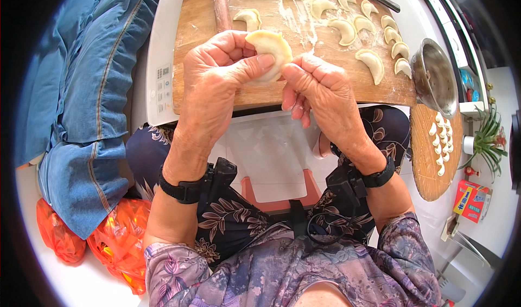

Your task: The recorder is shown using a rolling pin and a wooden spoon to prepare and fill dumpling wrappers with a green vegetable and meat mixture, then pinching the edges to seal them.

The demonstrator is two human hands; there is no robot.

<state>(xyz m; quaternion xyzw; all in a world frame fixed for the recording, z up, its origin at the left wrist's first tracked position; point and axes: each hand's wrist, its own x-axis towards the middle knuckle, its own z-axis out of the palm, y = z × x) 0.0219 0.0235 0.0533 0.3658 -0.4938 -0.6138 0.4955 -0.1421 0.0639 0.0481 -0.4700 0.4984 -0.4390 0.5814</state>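
A folded dumpling [273, 48] with a pinched rim is held up over the near part of a floured wooden board [244, 95]. My left hand [220, 73] grips it, thumb pressed flat on its side. At its right edge, the thumb and forefinger of my right hand [321, 85] pinch the dough; the other fingers curl below. Behind my left hand lie another dumpling [250, 18] and a wooden rolling pin [221, 6]. Several shaped dumplings, one of them a crescent [371, 65], rest on the board's right half.
A metal bowl [435, 77] stands tilted at the board's right edge. Below it, a round wooden board [433, 185] bears several small dumplings. A black-handled utensil [381, 0] lies at the back right. Denim fabric [89, 83] and red plastic bags [122, 238] are at left.
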